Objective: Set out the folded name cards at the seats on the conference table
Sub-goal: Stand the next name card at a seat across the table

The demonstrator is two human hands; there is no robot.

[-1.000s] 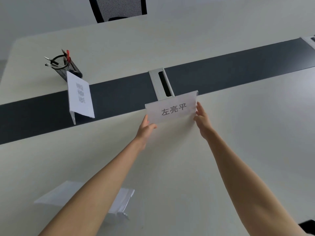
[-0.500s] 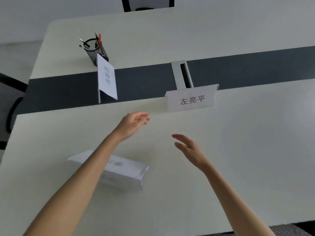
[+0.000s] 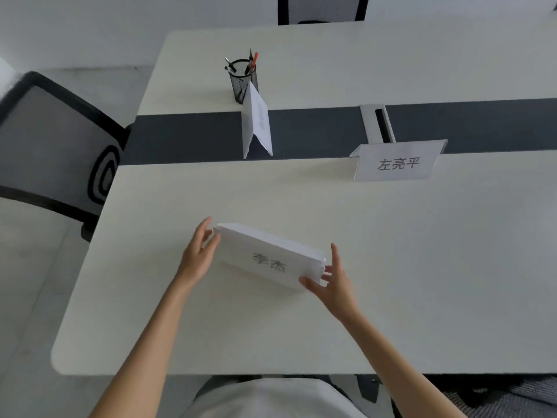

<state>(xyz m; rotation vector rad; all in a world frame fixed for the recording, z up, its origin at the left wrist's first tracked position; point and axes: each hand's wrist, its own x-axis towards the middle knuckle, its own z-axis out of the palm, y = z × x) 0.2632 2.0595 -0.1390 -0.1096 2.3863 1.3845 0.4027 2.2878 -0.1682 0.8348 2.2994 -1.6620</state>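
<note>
A stack of folded white name cards lies on the near half of the pale conference table, its top card printed with black characters. My left hand touches the stack's left end with fingers spread. My right hand pinches the stack's right end between thumb and fingers. One name card stands upright at the edge of the dark centre strip, to the far right. Another folded card stands on the dark strip, turned sideways.
A black mesh pen holder with pens stands behind the sideways card. A grey cable hatch sits in the dark strip. One mesh office chair is at the table's left end, another at the far side.
Both hands let go of the upright card at the strip, drew back toward me, and came down on the two ends of the card stack. My view has shifted left and down.
</note>
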